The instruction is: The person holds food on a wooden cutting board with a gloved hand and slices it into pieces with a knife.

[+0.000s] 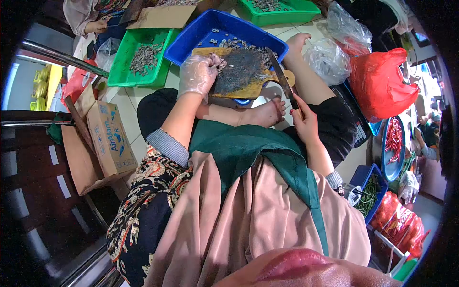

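My left hand [195,76], in a clear plastic glove, is closed around soft greyish-pink food pieces [218,63] that look like squid. It rests at the left side of a worn wooden chopping board [260,90], whose middle is dark and stained. My right hand [305,119] grips the handle of a long knife [282,76], its blade pointing up and away along the board's right side. The board lies over the near part of a blue tub [196,31]. Small cut rings and bits [234,43] lie in the tub beyond the board.
Green tubs [116,67] with chopped bits stand left and at the back. An open cardboard box [112,136] sits to the left. On the right are a red plastic bag [385,83], a black scale [351,115], and red chillies [394,138]. Another person's hand [97,26] shows upper left.
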{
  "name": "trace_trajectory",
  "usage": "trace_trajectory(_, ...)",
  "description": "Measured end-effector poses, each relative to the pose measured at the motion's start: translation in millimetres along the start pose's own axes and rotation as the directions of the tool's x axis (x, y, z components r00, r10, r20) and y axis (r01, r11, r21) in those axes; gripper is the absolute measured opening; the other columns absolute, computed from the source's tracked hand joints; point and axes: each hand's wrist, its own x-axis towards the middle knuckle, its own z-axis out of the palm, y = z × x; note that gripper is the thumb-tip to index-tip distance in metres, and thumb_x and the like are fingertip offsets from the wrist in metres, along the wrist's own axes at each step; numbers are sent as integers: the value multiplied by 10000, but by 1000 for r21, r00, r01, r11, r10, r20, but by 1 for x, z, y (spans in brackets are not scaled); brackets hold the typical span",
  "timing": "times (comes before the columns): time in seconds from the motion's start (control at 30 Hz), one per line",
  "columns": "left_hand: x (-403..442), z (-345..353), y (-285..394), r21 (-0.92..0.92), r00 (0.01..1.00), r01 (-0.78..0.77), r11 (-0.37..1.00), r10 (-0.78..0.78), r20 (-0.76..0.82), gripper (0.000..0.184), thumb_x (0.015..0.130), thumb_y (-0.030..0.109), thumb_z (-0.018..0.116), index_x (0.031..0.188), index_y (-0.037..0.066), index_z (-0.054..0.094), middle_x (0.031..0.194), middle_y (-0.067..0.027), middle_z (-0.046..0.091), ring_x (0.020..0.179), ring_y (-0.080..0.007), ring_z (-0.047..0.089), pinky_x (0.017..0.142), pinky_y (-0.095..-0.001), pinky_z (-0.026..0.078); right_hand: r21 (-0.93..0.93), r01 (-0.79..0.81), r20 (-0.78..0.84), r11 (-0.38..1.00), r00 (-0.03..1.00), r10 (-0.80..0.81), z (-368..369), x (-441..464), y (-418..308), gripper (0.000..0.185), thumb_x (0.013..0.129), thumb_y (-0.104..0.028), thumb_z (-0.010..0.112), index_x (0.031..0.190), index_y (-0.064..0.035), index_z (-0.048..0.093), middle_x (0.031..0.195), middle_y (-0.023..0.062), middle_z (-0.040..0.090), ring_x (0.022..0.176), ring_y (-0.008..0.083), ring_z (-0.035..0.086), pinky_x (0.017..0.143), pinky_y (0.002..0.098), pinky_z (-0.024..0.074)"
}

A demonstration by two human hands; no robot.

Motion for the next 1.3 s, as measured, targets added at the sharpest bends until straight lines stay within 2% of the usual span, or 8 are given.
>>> trace_trajectory(0.17,-8,-13,27,-154,1000,-21,988,18,-17,173,757,238,824,867,116,769,893,-147,736,890,-347,697,840,-464,545,1,23,16,1000,1000,-23,1,0,-5,535,965,-21,637,1480,-149,567,747,-36,542,643,51,483,592,232,424)
trace_trajectory(0.3,-12,1,51,-325,965,-30,945,112,236,193,819,277,785,895,99,781,910,-177,743,938,-357,701,932,-471,519,-49,-8,48,999,999,10,3,0,-8,536,947,-7,637,1463,-138,582,749,-8,544,673,74,489,653,251,450)
trace_trajectory(0.4,-7,19,53,-185,960,-165,969,201,195,258,808,317,806,930,90,782,910,-161,744,883,-357,712,855,-459,551,-66,11,69,998,998,-7,3,-3,-16,546,926,12,639,1452,-128,590,738,17,524,687,98,480,699,267,470)
trace_trajectory(0.57,-12,29,42,-63,986,-145,987,150,76,265,839,382,760,970,159,819,1164,-276,693,1282,-506,529,1151,-630,321,-128,61,131,990,990,-44,3,-18,-24,559,922,29,644,1458,-121,587,692,-15,373,642,81,376,644,241,417)
trace_trajectory(0.67,-18,26,44,9,974,-215,977,215,-65,268,816,373,768,916,129,815,1077,-254,718,1164,-453,624,1070,-563,438,-171,91,156,981,986,-65,7,-26,-36,557,911,34,653,1445,-115,593,673,22,338,613,104,363,627,256,414)
trace_trajectory(0.73,-19,17,49,-122,990,-85,989,98,104,272,805,363,780,848,95,803,983,-233,729,1045,-423,667,973,-515,495,-201,103,169,974,983,-69,10,-28,-46,555,904,36,660,1436,-108,597,675,41,360,609,112,382,622,266,418)
trace_trajectory(0.87,-20,25,49,-177,989,-34,984,59,138,269,797,347,782,846,84,801,840,-206,728,829,-379,705,812,-472,549,-226,107,220,968,974,-57,10,-32,-58,531,892,-3,662,1408,-117,611,836,202,638,739,331,642,724,399,528)
trace_trajectory(1.3,-19,41,52,-230,999,-8,973,15,32,251,779,318,748,853,83,793,887,-211,730,879,-393,703,823,-495,556,-275,159,245,948,965,-91,9,-31,-67,513,888,-5,649,1387,-122,625,911,243,675,836,409,678,771,456,549)
